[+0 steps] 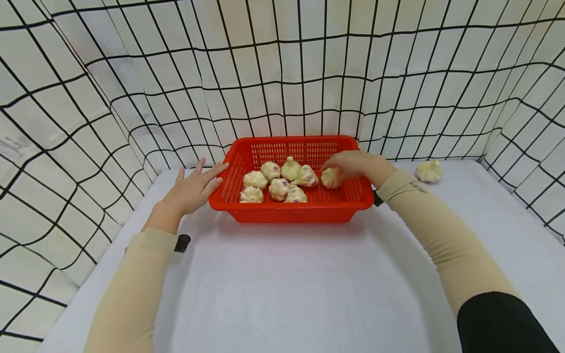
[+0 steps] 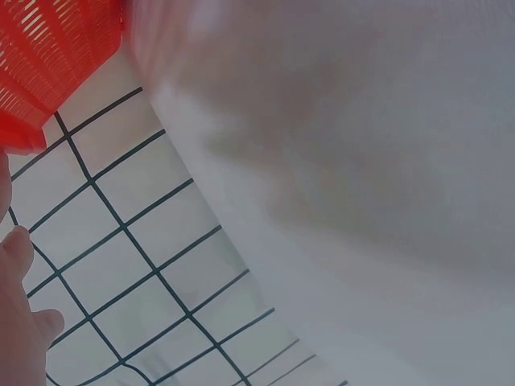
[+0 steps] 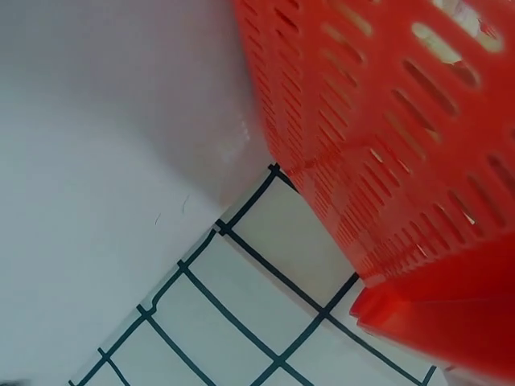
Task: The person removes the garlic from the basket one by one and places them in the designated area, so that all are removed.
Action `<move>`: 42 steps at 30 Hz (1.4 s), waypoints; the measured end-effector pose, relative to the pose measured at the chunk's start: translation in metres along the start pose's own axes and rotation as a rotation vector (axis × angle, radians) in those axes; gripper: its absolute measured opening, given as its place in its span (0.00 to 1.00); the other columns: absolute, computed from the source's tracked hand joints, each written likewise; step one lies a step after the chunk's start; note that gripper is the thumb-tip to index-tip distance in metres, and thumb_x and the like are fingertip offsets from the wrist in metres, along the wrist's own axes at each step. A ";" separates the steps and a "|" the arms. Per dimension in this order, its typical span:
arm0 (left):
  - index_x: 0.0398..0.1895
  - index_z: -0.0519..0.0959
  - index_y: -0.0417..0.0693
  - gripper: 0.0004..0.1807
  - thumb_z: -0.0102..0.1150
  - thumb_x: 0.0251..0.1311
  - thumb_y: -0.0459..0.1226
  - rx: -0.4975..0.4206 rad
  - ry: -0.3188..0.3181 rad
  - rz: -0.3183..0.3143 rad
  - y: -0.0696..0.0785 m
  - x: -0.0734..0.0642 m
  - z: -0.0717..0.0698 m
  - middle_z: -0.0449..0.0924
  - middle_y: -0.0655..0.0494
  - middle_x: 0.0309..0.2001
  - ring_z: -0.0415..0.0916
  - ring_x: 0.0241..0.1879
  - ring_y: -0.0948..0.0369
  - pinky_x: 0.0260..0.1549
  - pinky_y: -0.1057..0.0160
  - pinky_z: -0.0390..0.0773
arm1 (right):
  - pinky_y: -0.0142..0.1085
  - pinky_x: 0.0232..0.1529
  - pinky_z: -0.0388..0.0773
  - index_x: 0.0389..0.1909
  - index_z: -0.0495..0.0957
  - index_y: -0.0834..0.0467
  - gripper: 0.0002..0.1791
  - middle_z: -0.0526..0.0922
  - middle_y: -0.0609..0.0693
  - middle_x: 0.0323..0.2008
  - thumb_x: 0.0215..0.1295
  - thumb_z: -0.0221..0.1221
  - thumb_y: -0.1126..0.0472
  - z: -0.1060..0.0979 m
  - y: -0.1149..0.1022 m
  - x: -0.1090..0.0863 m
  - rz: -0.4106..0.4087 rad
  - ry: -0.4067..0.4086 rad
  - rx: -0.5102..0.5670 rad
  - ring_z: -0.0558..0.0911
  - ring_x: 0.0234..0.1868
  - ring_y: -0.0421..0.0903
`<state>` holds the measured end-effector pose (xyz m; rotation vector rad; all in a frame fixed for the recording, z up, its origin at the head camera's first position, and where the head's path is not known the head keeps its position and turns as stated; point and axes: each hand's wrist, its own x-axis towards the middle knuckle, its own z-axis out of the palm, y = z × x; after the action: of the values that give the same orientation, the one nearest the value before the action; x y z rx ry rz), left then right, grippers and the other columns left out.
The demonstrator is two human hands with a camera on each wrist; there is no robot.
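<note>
A red plastic basket (image 1: 291,213) with slotted walls stands on the white table, several garlic bulbs (image 1: 279,189) grouped in its left and middle part. Reaching over the basket's right side, my right hand (image 1: 350,164) grips one garlic bulb (image 1: 330,178) inside it, thumb and fingers around the bulb. At the left rim, my left hand (image 1: 194,189) has its fingers spread and straight, fingertips right at the basket's edge. The left wrist view catches a few left fingers (image 2: 18,253) near the red basket wall (image 2: 60,48). In the right wrist view the basket's side (image 3: 386,161) hides the right hand.
One more garlic bulb (image 1: 428,172) lies on the table to the right of the basket. A black grid net (image 1: 300,78) hangs over white walls behind the table and on both sides. White table surface (image 1: 282,289) stretches in front of the basket.
</note>
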<state>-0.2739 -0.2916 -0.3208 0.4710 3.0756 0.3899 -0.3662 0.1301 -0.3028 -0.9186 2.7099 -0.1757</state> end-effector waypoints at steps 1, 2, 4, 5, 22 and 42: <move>0.83 0.52 0.59 0.35 0.29 0.79 0.60 0.000 -0.002 0.000 0.000 0.000 0.000 0.49 0.46 0.81 0.26 0.80 0.42 0.68 0.30 0.19 | 0.56 0.69 0.67 0.67 0.78 0.52 0.28 0.75 0.58 0.67 0.66 0.68 0.63 0.000 0.000 0.000 0.004 -0.003 -0.004 0.70 0.69 0.58; 0.83 0.52 0.59 0.35 0.29 0.79 0.60 0.002 -0.003 -0.001 0.000 0.000 -0.001 0.49 0.46 0.81 0.25 0.80 0.42 0.68 0.30 0.19 | 0.56 0.69 0.67 0.67 0.78 0.52 0.27 0.75 0.57 0.67 0.66 0.68 0.62 0.001 0.000 0.001 0.009 -0.007 -0.011 0.70 0.68 0.58; 0.84 0.52 0.59 0.35 0.29 0.79 0.60 0.006 -0.008 -0.004 0.001 0.000 -0.002 0.48 0.46 0.81 0.25 0.80 0.42 0.68 0.31 0.19 | 0.57 0.68 0.67 0.67 0.78 0.51 0.27 0.76 0.57 0.66 0.66 0.67 0.61 0.002 -0.001 0.001 0.018 -0.015 -0.022 0.70 0.68 0.58; 0.84 0.51 0.59 0.35 0.29 0.79 0.60 0.008 -0.010 -0.006 0.001 0.000 -0.002 0.48 0.46 0.81 0.25 0.80 0.43 0.68 0.31 0.19 | 0.57 0.68 0.67 0.67 0.78 0.51 0.27 0.76 0.58 0.66 0.67 0.66 0.60 0.002 -0.002 0.002 0.019 -0.019 -0.033 0.71 0.67 0.58; 0.84 0.51 0.60 0.37 0.28 0.78 0.62 0.003 0.000 -0.022 -0.001 0.000 0.002 0.50 0.44 0.81 0.25 0.80 0.43 0.69 0.32 0.18 | 0.57 0.64 0.71 0.63 0.81 0.48 0.26 0.77 0.57 0.64 0.63 0.68 0.61 0.004 -0.009 0.004 0.040 -0.064 -0.086 0.74 0.62 0.59; 0.84 0.50 0.61 0.36 0.29 0.79 0.61 0.009 -0.021 -0.033 0.002 -0.002 0.000 0.49 0.46 0.81 0.23 0.80 0.44 0.68 0.31 0.18 | 0.57 0.62 0.72 0.62 0.80 0.47 0.25 0.80 0.54 0.61 0.63 0.69 0.59 0.004 -0.005 0.004 0.042 -0.068 -0.058 0.75 0.59 0.57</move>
<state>-0.2718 -0.2902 -0.3202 0.4218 3.0618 0.3683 -0.3655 0.1234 -0.3068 -0.8659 2.6813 -0.0568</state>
